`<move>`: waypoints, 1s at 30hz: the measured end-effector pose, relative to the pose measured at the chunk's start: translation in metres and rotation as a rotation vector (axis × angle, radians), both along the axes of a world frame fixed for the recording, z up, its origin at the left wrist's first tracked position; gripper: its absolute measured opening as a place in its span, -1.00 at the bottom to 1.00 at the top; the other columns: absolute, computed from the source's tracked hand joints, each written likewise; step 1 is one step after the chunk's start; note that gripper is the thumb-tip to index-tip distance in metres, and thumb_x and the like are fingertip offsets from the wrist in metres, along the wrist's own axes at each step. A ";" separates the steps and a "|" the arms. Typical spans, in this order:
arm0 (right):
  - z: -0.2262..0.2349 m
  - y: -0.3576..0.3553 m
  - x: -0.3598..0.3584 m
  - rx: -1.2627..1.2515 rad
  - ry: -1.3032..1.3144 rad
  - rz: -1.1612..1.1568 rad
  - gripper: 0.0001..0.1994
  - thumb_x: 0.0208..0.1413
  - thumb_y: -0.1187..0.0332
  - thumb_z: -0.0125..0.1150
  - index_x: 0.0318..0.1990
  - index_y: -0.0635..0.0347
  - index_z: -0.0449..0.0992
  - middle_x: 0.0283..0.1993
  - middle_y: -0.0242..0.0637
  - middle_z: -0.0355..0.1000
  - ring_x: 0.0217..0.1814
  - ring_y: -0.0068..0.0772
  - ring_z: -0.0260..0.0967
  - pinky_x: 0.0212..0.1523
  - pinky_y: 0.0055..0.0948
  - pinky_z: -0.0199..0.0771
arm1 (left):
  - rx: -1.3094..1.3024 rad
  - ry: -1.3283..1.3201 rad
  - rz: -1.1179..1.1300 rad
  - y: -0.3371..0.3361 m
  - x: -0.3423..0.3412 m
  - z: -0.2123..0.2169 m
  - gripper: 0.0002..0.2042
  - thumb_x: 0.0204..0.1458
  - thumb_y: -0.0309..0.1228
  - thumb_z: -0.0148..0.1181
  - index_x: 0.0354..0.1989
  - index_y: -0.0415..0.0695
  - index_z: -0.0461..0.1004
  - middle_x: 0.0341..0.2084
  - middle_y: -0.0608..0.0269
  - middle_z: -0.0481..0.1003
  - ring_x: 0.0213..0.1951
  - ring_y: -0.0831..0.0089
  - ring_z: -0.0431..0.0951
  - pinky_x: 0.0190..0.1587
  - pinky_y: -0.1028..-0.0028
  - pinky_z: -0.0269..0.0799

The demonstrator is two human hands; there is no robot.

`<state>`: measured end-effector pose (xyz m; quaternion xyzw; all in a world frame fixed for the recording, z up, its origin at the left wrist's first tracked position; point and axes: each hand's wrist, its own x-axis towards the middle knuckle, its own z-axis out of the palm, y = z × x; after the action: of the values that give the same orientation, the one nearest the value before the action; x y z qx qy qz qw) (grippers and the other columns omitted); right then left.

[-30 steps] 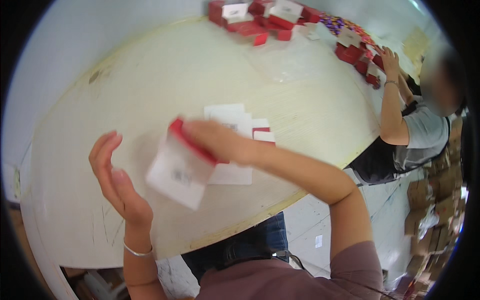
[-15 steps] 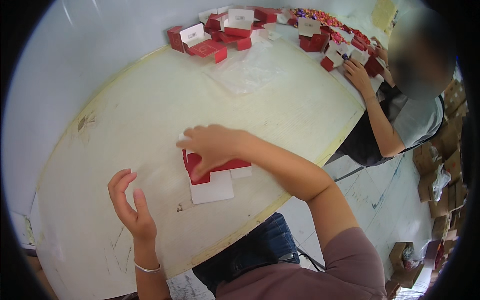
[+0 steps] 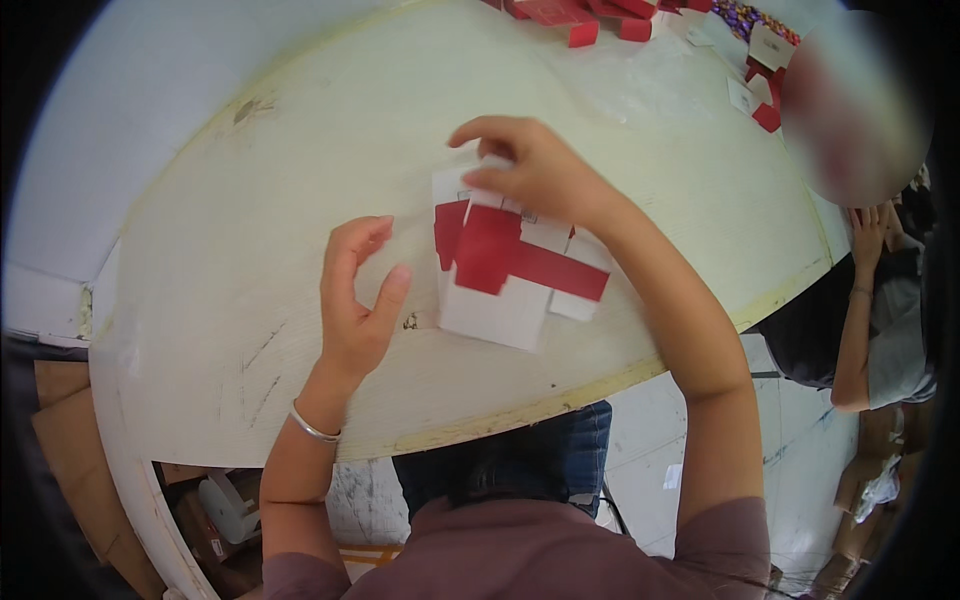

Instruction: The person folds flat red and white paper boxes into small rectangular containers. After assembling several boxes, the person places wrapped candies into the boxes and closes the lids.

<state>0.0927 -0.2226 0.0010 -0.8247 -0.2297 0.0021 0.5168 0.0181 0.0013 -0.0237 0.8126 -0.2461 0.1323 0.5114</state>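
Flat red and white carton blanks (image 3: 490, 260), apparently overlapping, lie on the pale table in front of me, with their flaps spread out. My right hand (image 3: 540, 170) hovers at their far edge, slightly blurred, with thumb and fingers curved and apart; nothing shows between them. To the left of the blanks, my left hand (image 3: 360, 290) is raised with its fingers bent and thumb apart, holding nothing. A silver bangle (image 3: 315, 424) circles my left wrist.
Folded red and white boxes (image 3: 570, 20) are heaped at the far edge, beside a clear plastic sheet (image 3: 640, 80). Colourful wrapped sweets (image 3: 735, 18) lie at the far right, near a seated co-worker (image 3: 895, 330). The table's curved front edge (image 3: 520, 415) runs close to my body.
My view has shifted, so the table's far boxes sit higher in the picture. My right hand has drawn off the blanks' red panel to their far edge; more of the blanks shows. My left hand is closer to them.
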 end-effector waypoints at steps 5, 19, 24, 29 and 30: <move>0.021 -0.009 0.001 0.519 0.219 -0.202 -0.87 0.02 0.44 0.14 -0.28 0.27 0.44 -0.39 -0.36 0.38 -0.38 -0.65 0.29 -0.35 -0.63 0.34 | -0.386 0.304 -0.173 -0.007 -0.006 0.011 -0.51 0.01 -0.50 0.02 0.14 -0.21 0.04 0.03 0.14 0.20 0.07 0.36 0.23 0.08 0.30 0.20; 0.010 0.034 -0.033 0.184 -0.244 -0.106 -0.44 -0.18 0.30 0.37 0.00 0.25 0.28 -0.07 -0.16 0.19 -0.13 -0.41 0.20 -0.28 -0.49 0.33 | -0.409 0.392 0.108 0.000 -0.010 0.033 -0.70 0.00 -0.50 0.06 -0.09 -0.34 0.26 -0.27 0.12 0.44 -0.29 0.44 0.49 -0.33 0.49 0.48; -0.003 0.054 -0.045 0.549 0.298 0.072 -0.26 -0.13 0.12 0.33 0.12 0.30 0.08 -0.06 -0.19 0.19 -0.14 -0.49 0.21 -0.26 -0.53 0.32 | -0.194 0.177 0.061 0.000 -0.023 0.017 -0.76 -0.02 -0.52 0.04 -0.16 -0.34 0.32 -0.35 0.17 0.46 -0.36 0.53 0.44 -0.31 0.54 0.38; 0.010 0.045 -0.041 0.752 0.643 0.126 -0.53 -0.07 0.20 0.27 -0.05 0.21 0.29 -0.28 -0.40 0.30 -0.32 -0.63 0.22 -0.34 -0.66 0.23 | -0.167 0.101 0.083 0.003 -0.024 0.010 -0.79 -0.02 -0.54 0.02 -0.21 -0.35 0.34 -0.43 0.16 0.47 -0.40 0.52 0.43 -0.36 0.55 0.35; 0.007 0.044 -0.042 0.781 0.700 0.149 -0.58 -0.06 0.21 0.26 -0.08 0.19 0.32 -0.33 -0.45 0.32 -0.37 -0.67 0.21 -0.37 -0.68 0.21 | -0.164 0.151 0.081 0.005 -0.025 0.011 -0.80 -0.02 -0.54 0.01 -0.21 -0.35 0.33 -0.44 0.15 0.47 -0.40 0.51 0.44 -0.36 0.55 0.35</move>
<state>0.0511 -0.1790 0.0082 -0.5022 -0.0851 0.2283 0.8297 -0.0072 0.0062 -0.0122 0.7850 -0.1622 0.1112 0.5874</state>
